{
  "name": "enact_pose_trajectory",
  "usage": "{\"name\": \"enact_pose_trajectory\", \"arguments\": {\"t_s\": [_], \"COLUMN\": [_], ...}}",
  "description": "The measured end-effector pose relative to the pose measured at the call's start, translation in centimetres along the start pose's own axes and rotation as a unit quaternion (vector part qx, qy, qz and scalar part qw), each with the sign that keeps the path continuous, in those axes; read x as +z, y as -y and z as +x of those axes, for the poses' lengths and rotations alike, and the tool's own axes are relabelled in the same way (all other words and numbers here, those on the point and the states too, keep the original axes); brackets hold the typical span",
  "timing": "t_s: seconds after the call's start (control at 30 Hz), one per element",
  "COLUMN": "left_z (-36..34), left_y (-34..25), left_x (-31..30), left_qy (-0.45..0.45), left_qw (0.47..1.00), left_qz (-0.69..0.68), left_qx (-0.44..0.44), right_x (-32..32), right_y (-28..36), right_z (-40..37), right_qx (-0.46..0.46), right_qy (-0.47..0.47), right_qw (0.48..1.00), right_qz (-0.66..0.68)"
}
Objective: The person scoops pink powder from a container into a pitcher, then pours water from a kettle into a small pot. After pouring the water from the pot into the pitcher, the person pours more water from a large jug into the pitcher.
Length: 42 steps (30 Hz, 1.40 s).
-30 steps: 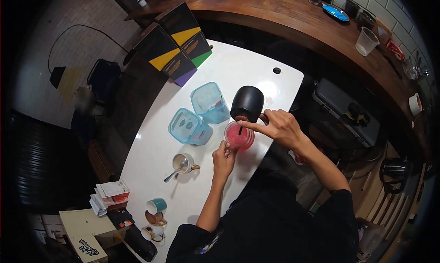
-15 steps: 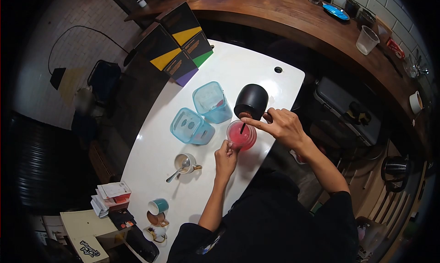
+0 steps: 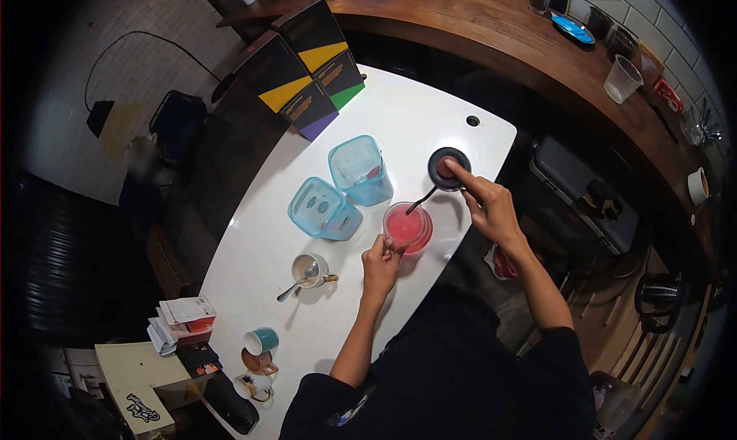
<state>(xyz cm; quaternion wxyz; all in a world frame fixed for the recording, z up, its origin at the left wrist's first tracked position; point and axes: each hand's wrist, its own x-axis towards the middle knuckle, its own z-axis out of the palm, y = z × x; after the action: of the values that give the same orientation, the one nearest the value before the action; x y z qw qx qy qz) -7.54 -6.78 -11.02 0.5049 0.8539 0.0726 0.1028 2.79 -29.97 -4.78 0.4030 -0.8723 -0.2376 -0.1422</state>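
Observation:
In the head view, my left hand (image 3: 380,267) is closed on the handle of a clear glass jug (image 3: 401,227) holding pink liquid. My right hand (image 3: 493,210) grips a black gooseneck kettle (image 3: 439,181), one finger stretched over its brown lid (image 3: 446,166). The kettle's thin curved spout points at the jug's rim. I see the kettle almost from straight above, and whether its base touches the table is hidden. Beyond my left hand stand two blue translucent containers (image 3: 316,207). A cup (image 3: 310,270) with a spoon (image 3: 292,288) in it is to the left.
A white table (image 3: 418,106) carries everything near me. Black boxes (image 3: 295,75) with coloured corners stand at its far left. Several mugs (image 3: 262,341) sit at the near left. A wooden counter (image 3: 461,14) curves behind, holding a plastic cup (image 3: 622,79) and a blue item (image 3: 573,29).
My right hand has swung the kettle from a tipped pose to a more upright one, slightly to the right, bringing its lid into view. My left hand stays on the jug.

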Motion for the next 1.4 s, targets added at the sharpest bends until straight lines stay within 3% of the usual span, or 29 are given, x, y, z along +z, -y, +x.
{"name": "enact_pose_trajectory", "arguments": {"t_s": [0.07, 0.17, 0.3, 0.37, 0.77, 1.07, 1.17, 1.23, 1.33, 1.4], "left_z": [-0.1, -0.2, -0.1, -0.2, -0.2, -0.2, -0.2, -0.2, -0.3, -0.3], "left_y": [0.1, -0.2, -0.2, -0.4, 0.0, -0.5, -0.3, -0.3, -0.3, -0.4], "left_x": [0.1, 0.3, 0.5, 0.3, 0.4, 0.3, 0.3, 0.4, 0.3, 0.4], "left_qy": [-0.002, -0.007, -0.009, -0.005, 0.003, 0.001, -0.002, -0.006, -0.003, 0.002], "left_qw": [1.000, 1.000, 1.000, 1.000, 1.000, 1.000, 1.000, 1.000, 1.000, 1.000], "left_qz": [0.002, 0.008, 0.005, 0.016, 0.004, 0.009, 0.020, 0.018, 0.017, 0.017], "left_qx": [-0.002, -0.005, -0.007, -0.008, -0.020, -0.024, -0.015, -0.014, -0.020, -0.025], "right_x": [-0.1, -1.1, -0.2, 0.1, 3.2, 3.2, 2.5, 2.0, 1.9, 2.3], "right_y": [-1.0, -0.8, -2.6, -2.5, -3.4, -3.4, -3.3, -3.7, -3.6, -4.1], "right_z": [0.0, 0.5, 0.4, 0.4, 0.1, 0.7, 1.3, 2.0, 2.9, 3.1], "right_qx": [0.031, 0.181, 0.160, 0.201, 0.177, 0.212, 0.227, 0.193, 0.134, 0.141], "right_qy": [0.004, 0.014, -0.043, -0.028, -0.025, 0.014, -0.002, -0.066, -0.124, -0.105], "right_qw": [0.999, 0.981, 0.983, 0.978, 0.984, 0.976, 0.973, 0.976, 0.980, 0.982], "right_qz": [0.030, 0.070, 0.082, 0.055, -0.011, 0.055, 0.040, -0.075, -0.078, -0.067]}}
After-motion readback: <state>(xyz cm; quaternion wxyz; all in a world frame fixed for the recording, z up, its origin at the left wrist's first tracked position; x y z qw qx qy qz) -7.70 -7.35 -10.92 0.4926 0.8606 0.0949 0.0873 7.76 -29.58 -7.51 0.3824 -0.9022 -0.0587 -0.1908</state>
